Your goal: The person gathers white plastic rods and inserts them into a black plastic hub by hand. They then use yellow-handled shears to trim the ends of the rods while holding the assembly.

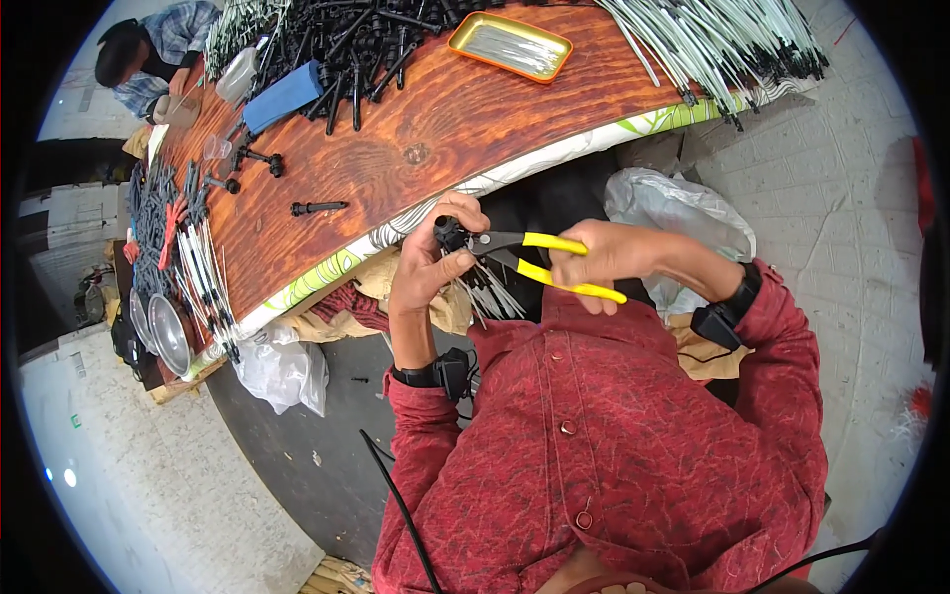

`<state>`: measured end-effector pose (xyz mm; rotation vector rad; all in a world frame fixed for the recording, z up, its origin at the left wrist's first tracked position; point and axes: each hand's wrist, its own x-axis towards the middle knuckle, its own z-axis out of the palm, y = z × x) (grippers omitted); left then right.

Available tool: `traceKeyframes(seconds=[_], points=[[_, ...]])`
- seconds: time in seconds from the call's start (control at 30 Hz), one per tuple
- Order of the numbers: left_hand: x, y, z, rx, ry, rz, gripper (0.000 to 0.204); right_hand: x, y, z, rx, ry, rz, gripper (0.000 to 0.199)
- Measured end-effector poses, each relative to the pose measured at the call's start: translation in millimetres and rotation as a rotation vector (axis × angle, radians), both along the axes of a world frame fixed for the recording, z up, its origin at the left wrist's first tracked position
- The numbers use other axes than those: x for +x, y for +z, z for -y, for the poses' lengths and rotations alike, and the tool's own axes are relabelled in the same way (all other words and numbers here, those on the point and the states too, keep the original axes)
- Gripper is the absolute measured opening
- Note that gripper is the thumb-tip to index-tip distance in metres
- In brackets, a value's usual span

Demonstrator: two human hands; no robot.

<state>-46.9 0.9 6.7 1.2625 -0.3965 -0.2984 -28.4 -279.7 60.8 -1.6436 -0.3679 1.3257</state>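
My left hand (426, 272) is closed around a small black plastic part (449, 232), pinched between thumb and fingers just off the table's near edge. A pair of pliers (507, 239) with yellow handles is gripped in my right hand (606, 255). Its dark jaws point left and meet the black part beside my left thumb; their exact bite is hidden. The handles stand apart. Below my hands, several thin pale rods (490, 295) show in front of my lap.
On the wooden table (396, 163) lie a single black part (319, 208), a pile of black parts (341, 49), a yellow-rimmed tray (460, 42) of thin metal pins, a blue block (282, 96) and white rods (708, 45). Another person (163, 54) sits at the far left.
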Motion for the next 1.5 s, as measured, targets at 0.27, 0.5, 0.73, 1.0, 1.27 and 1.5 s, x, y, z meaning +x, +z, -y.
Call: traceKeyframes(seconds=[0.27, 0.5, 0.73, 1.0, 1.27, 1.5], points=[[-2, 7, 8, 0.053, 0.096, 0.052, 0.049, -20, 35, 5, -0.074, -0.135, 0.656, 0.052], [-11, 6, 7, 0.092, 0.098, 0.140, 0.046, -22, -5, 9, 0.075, -0.087, -0.562, 0.082], [-14, 3, 5, -0.048, 0.039, 0.026, 0.046, -36, -43, -2, 0.426, -0.104, -1.029, 0.096], [-3, -4, 1, -0.097, 0.043, 0.024, 0.041, -27, -59, -9, 0.404, -0.064, -0.930, 0.090], [3, -1, 9, -0.043, 0.080, 0.055, 0.041, -4, 6, 6, 0.142, -0.028, -0.053, 0.049], [-3, 3, 9, 0.027, 0.122, 0.079, 0.040, 3, 0, 10, 0.090, -0.032, 0.236, 0.050]])
